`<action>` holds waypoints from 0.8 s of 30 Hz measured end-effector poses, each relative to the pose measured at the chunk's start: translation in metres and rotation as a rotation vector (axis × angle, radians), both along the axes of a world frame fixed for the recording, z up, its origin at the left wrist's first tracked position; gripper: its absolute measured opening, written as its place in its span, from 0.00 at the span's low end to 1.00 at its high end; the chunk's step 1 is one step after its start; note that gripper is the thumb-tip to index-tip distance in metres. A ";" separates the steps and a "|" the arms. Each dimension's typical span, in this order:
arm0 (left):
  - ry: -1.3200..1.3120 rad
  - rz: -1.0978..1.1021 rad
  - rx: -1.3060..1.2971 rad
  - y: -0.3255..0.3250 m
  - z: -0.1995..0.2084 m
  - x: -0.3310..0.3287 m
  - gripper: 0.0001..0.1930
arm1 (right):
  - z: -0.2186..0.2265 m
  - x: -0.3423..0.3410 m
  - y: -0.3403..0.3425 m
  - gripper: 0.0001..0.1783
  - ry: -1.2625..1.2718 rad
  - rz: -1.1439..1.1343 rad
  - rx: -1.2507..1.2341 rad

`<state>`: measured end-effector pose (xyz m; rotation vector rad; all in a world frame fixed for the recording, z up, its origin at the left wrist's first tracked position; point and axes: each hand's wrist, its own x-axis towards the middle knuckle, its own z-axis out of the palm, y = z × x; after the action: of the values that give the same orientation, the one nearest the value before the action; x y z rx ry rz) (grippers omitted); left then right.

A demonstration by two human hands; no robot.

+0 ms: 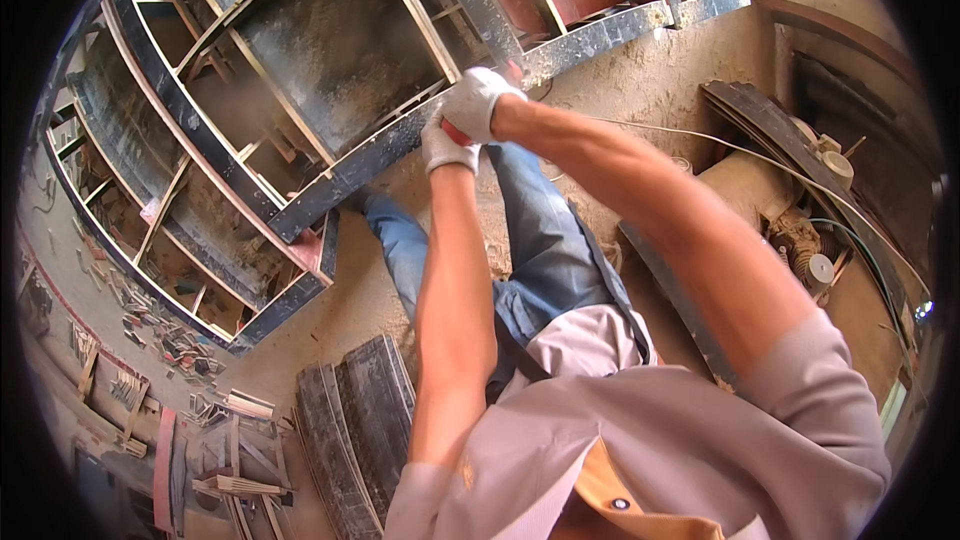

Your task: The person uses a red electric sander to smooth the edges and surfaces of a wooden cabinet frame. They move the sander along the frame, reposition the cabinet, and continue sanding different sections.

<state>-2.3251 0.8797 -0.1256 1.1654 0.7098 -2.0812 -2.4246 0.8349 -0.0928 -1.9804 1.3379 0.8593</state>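
Both my hands wear whitish work gloves and meet at the edge of a large dark wooden frame (365, 153). My left hand (448, 148) is closed, lower and nearer to me. Just beyond it and slightly right, my right hand (475, 103) is closed too. Between the gloves shows part of a red tool (457, 133); the gloves hide most of it, so its kind cannot be told. A bit of red also shows past the right glove, beside the frame's corner. The frame has light wooden ribs and dark, stained panels.
More ribbed frames (250, 325) stand at the left. Dark curved boards (355, 420) lie near my left elbow. Wood scraps (175, 340) cover the floor at the left. A pale cord (690, 130) runs right, past a dusty machine (790, 230) and dark planks (765, 125).
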 end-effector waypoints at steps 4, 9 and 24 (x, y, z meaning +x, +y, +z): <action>-0.086 0.083 -0.287 0.004 -0.051 -0.006 0.24 | 0.050 -0.016 -0.020 0.16 -0.114 -0.231 -0.306; -0.233 -0.124 -0.175 0.028 -0.017 0.011 0.35 | 0.091 0.008 0.059 0.18 -0.138 -0.237 -0.139; -0.890 -0.052 -0.202 0.065 0.056 0.342 0.31 | 0.111 0.307 0.051 0.34 -0.438 -0.059 -0.025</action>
<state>-1.9829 0.9443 -0.0697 1.7834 0.0413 -1.3857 -2.1173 0.8859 0.0181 -1.9890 1.1446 0.3505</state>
